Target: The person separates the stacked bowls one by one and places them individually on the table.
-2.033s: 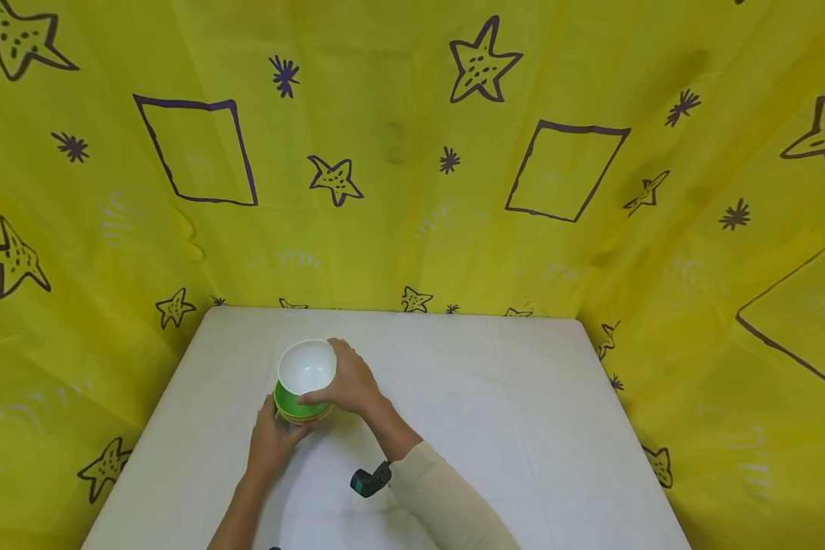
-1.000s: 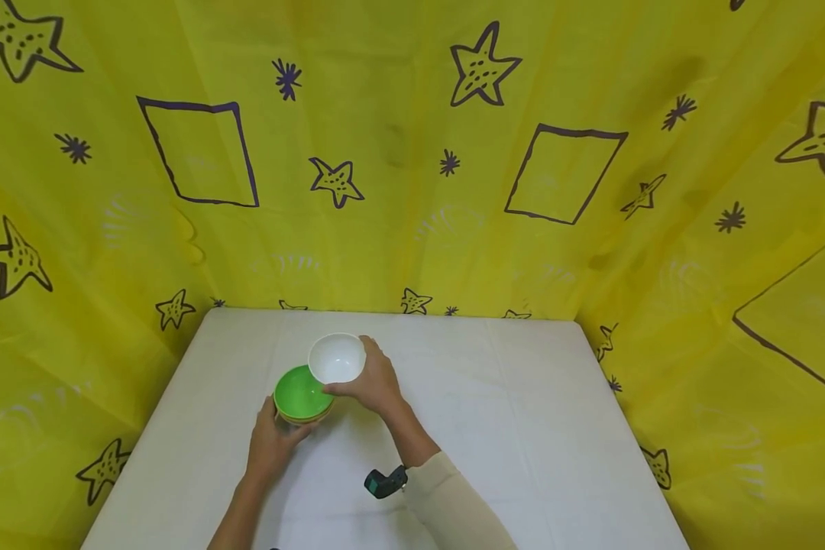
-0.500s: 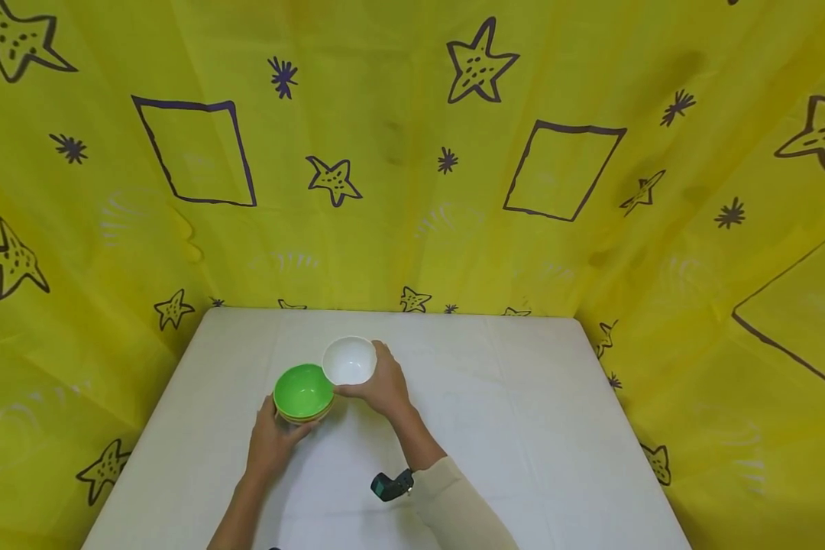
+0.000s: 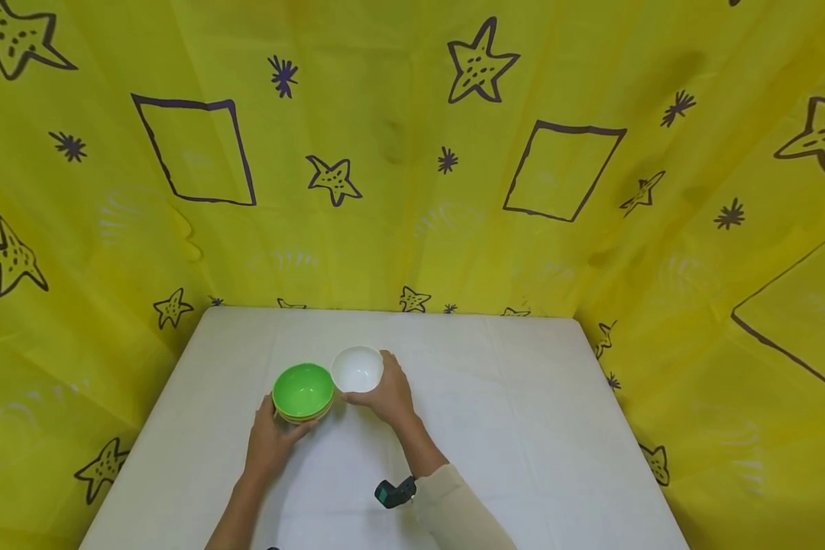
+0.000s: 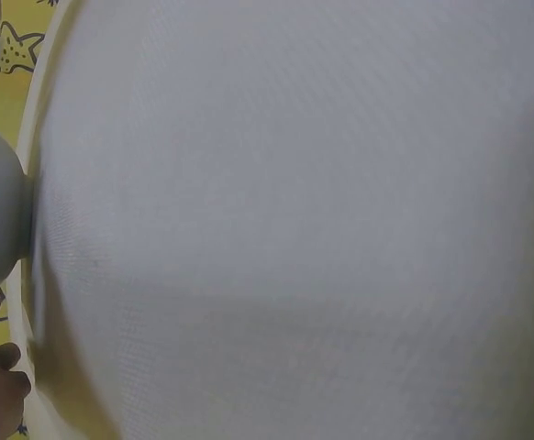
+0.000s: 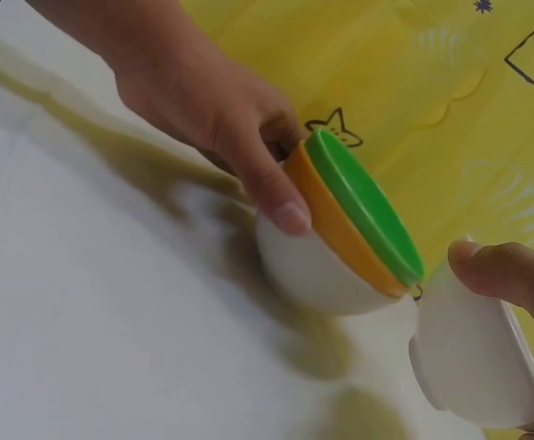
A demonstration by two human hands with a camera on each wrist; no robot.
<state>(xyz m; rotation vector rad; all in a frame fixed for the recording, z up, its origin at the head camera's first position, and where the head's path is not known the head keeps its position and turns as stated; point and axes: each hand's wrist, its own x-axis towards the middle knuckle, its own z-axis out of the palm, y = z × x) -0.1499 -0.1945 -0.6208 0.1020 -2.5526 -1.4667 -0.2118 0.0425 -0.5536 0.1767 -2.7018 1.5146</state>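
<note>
Two seconds ago the white bowl [image 4: 357,369] sat nested on top of the stack [image 4: 303,395]. Now it is off the stack and lower, just right of it, with the two rims almost touching. The right hand [image 4: 385,397] has carried it there by stages, up and to the right and then down, and it grips the bowl with the thumb on the near rim and the fingers curled round the far right side. Whether the bowl already rests on the table [image 4: 522,428] or hangs just above it I cannot tell; the right wrist view shows it tilted, with shadow beneath it.

The stack has not moved. Its top is now the green bowl [image 6: 363,203], with an orange bowl [image 6: 336,225] under it and a white one [image 6: 317,270] at the bottom. The left hand [image 4: 271,443] has stayed where it was, its thumb and fingers curled round the stack's near side.

To my eye this means that one bowl has been separated from the nest and three are left together, held steady for the next lift.

No brand, label or writing can be read anywhere. The yellow sheet [image 4: 399,191] behind the table bears only drawn stars, asterisks and four-sided outlines. The left wrist view shows blurred white cloth and little else.
</note>
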